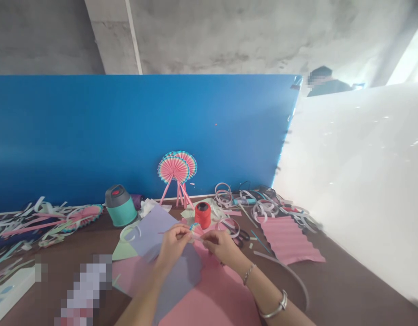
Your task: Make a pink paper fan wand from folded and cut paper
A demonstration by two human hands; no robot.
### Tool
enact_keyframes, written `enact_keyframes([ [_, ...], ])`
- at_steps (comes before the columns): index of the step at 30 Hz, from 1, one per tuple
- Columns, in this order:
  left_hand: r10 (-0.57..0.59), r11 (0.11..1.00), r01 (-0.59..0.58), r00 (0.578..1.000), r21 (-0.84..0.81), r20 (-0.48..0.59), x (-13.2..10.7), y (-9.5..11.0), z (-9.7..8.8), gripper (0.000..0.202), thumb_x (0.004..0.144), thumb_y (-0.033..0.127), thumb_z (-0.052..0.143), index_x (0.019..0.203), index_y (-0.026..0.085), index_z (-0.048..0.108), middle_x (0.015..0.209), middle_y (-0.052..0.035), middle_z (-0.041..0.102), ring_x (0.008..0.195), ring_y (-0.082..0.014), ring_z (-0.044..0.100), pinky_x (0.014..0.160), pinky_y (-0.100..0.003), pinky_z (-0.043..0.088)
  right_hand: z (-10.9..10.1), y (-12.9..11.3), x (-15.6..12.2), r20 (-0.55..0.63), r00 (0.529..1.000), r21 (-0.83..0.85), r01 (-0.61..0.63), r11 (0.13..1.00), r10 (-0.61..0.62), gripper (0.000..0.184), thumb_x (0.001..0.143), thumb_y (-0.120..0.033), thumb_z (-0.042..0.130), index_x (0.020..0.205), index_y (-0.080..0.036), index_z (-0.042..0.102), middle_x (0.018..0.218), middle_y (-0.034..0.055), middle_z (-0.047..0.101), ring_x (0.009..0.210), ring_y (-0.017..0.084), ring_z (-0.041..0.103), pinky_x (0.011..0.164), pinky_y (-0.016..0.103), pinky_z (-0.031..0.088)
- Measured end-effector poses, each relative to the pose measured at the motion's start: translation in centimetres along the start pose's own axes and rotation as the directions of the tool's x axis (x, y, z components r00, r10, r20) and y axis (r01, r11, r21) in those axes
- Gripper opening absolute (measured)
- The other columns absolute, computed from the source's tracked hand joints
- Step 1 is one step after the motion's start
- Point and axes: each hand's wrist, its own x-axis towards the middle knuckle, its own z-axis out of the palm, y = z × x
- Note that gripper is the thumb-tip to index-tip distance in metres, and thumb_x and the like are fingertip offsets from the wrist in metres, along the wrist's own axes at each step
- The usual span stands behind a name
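My left hand (174, 244) and my right hand (220, 245) meet over the table, both pinched on a small folded pink paper piece with a blue edge (196, 229). Under them lie a lilac paper sheet (151, 233) and a large pink paper sheet (215, 299). A red spool of thread (203, 214) stands just behind my fingers. Two finished pink paper fans on pink sticks (177, 168) lean against the blue board.
A teal flask with a grey lid (119, 206) stands at the left. A pleated pink sheet (287, 239) lies at the right, with scissors (241, 235) and curled paper strips (263, 207) near it. Paper scraps (35, 222) pile up far left. Blue (93, 136) and white (358, 181) partition boards enclose the table.
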Motion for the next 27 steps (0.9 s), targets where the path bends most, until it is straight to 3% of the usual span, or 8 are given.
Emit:
enact_keyframes([
  [5,0.016,1.0,-0.017,1.0,0.016,0.021,-0.1,-0.2,0.2,0.017,0.068,0.031,0.063,0.063,0.017,0.07,0.09,-0.0099,0.069,0.08,-0.0214,0.065,0.072,-0.03,0.053,-0.6,-1.3,-0.3,0.057,0.998,-0.037,-0.036,0.999,0.038,0.02,0.075,-0.011,0.05,0.082,-0.013,0.069,0.059,-0.0003,0.063,0.049,0.01,0.054,0.048,0.02,0.039],
  [9,0.03,0.999,-0.032,0.999,0.03,0.043,-0.4,-0.2,0.5,0.017,0.069,0.031,0.062,0.063,0.017,0.069,0.092,-0.0102,0.068,0.08,-0.0209,0.065,0.072,-0.029,0.052,-0.5,-1.0,-0.3,0.024,0.998,-0.168,-0.049,0.985,0.054,0.02,0.075,-0.007,0.049,0.08,-0.013,0.067,0.059,0.001,0.063,0.053,0.013,0.054,0.05,0.021,0.037],
  [17,0.044,0.998,-0.043,0.999,0.041,-0.031,-0.5,0.0,0.7,0.018,0.068,0.032,0.061,0.062,0.016,0.069,0.09,-0.0097,0.067,0.082,-0.0213,0.064,0.073,-0.029,0.052,0.1,-0.2,-0.4,-0.095,0.983,-0.198,0.135,0.971,-0.156,0.022,0.08,-0.006,0.047,0.085,-0.017,0.065,0.09,0.0077,0.064,0.076,0.017,0.059,0.066,0.025,0.043],
  [27,0.018,1.0,-0.02,0.997,-0.019,-0.08,-0.5,-0.2,0.8,0.02,0.067,0.034,0.063,0.062,0.016,0.069,0.092,-0.0101,0.067,0.079,-0.021,0.065,0.07,-0.029,0.053,-0.2,-0.3,-0.3,-0.076,0.984,-0.194,0.146,0.97,-0.163,0.022,0.082,-0.01,0.05,0.084,-0.016,0.071,0.085,0.0082,0.07,0.077,0.019,0.061,0.067,0.026,0.042],
])
